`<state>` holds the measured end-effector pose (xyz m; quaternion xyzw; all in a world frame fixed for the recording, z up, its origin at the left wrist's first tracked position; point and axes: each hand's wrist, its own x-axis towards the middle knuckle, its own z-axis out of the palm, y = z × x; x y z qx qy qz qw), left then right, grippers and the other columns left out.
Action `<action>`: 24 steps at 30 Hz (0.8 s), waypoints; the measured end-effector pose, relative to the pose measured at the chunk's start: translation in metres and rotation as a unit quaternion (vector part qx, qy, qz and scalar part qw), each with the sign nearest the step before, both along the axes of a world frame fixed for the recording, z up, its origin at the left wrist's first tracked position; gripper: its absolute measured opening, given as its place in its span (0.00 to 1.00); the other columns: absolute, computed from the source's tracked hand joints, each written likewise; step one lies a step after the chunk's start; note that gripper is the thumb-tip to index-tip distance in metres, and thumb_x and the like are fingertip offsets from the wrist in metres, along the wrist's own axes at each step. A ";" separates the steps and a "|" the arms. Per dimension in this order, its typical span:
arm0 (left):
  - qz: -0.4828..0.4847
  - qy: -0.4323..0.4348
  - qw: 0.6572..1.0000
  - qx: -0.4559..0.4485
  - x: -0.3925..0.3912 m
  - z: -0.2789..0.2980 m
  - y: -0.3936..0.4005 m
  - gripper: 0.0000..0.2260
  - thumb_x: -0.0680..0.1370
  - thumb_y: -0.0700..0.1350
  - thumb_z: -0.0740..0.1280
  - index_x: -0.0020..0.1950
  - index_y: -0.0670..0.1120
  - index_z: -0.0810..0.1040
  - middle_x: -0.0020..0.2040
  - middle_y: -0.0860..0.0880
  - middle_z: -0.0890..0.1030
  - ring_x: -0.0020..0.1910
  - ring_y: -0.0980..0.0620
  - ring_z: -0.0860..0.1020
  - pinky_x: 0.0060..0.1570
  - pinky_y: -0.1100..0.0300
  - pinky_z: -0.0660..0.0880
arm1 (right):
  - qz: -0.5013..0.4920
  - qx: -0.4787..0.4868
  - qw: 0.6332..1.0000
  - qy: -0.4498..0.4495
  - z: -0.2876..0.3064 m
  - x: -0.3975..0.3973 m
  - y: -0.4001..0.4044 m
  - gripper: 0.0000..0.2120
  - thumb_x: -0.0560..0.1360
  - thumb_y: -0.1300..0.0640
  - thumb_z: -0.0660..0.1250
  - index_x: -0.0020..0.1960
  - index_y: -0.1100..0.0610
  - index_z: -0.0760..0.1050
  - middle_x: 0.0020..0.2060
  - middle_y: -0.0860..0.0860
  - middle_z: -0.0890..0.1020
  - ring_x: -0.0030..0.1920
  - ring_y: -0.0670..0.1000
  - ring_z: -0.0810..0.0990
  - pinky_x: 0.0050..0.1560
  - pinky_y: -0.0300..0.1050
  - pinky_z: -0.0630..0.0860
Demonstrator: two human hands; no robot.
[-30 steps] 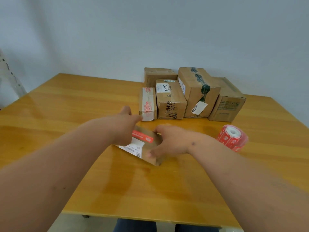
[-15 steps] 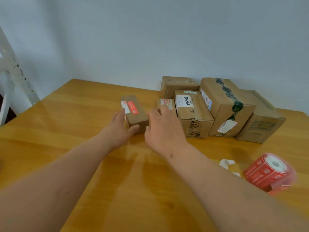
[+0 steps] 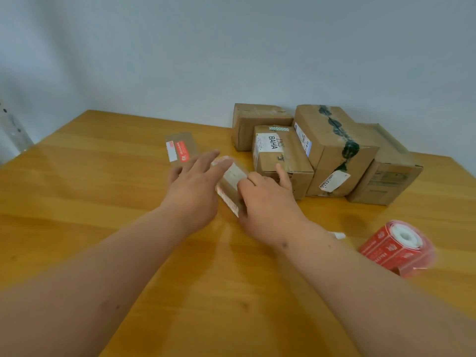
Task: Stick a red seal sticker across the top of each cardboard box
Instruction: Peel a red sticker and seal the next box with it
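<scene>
Head view: both hands close on a small cardboard box (image 3: 231, 185) at mid-table.
Blurred and tilted, it sits between the spread-fingered left hand (image 3: 192, 193) and the right hand (image 3: 268, 202), whose fingers curl round it. Left of it lies a box sealed with a red sticker (image 3: 181, 149); right of it, the stacked boxes (image 3: 332, 150) and sticker roll (image 3: 398, 247).

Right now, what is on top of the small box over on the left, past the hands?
The small box carries a red seal sticker beside a white label. The left hand covers its near end, so what's there can't be seen.
</scene>
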<state>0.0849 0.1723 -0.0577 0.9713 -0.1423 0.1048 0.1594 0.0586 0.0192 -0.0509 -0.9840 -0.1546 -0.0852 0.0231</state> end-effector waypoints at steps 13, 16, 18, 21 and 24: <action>-0.072 0.060 0.982 0.162 -0.075 0.015 -0.043 0.26 0.70 0.65 0.66 0.67 0.63 0.67 0.66 0.55 0.69 0.66 0.51 0.65 0.67 0.46 0.55 | -0.007 0.118 0.992 0.052 0.021 -0.080 -0.071 0.05 0.73 0.58 0.62 0.44 0.48 0.70 0.39 0.42 0.75 0.44 0.47 0.73 0.67 0.51 0.61; -0.074 0.073 0.982 0.160 -0.086 0.021 -0.056 0.31 0.69 0.69 0.65 0.71 0.64 0.63 0.68 0.55 0.67 0.69 0.50 0.63 0.69 0.46 0.53 | -0.062 0.128 0.990 0.023 0.034 -0.090 -0.100 0.08 0.74 0.61 0.62 0.44 0.47 0.72 0.43 0.44 0.77 0.48 0.49 0.73 0.65 0.52 0.62; -0.078 0.078 0.985 0.135 -0.091 0.027 -0.069 0.31 0.71 0.69 0.64 0.72 0.64 0.63 0.70 0.54 0.65 0.71 0.50 0.61 0.70 0.44 0.52 | -0.113 0.111 0.987 -0.001 0.044 -0.097 -0.121 0.11 0.72 0.64 0.62 0.43 0.47 0.72 0.45 0.45 0.76 0.50 0.49 0.73 0.64 0.52 0.62; -0.093 0.063 0.989 0.101 -0.095 0.037 -0.094 0.27 0.74 0.64 0.65 0.72 0.63 0.64 0.71 0.54 0.66 0.72 0.50 0.61 0.71 0.45 0.52 | -0.179 0.103 0.978 -0.018 0.057 -0.106 -0.153 0.13 0.70 0.65 0.62 0.40 0.46 0.71 0.46 0.45 0.75 0.51 0.50 0.73 0.58 0.51 0.62; -0.119 0.048 0.989 0.076 -0.098 0.040 -0.122 0.22 0.76 0.60 0.64 0.70 0.62 0.67 0.70 0.55 0.67 0.71 0.51 0.63 0.70 0.47 0.53 | -0.205 0.097 0.974 0.027 0.063 -0.120 -0.185 0.10 0.71 0.61 0.65 0.37 0.45 0.72 0.47 0.46 0.73 0.53 0.50 0.70 0.57 0.50 0.60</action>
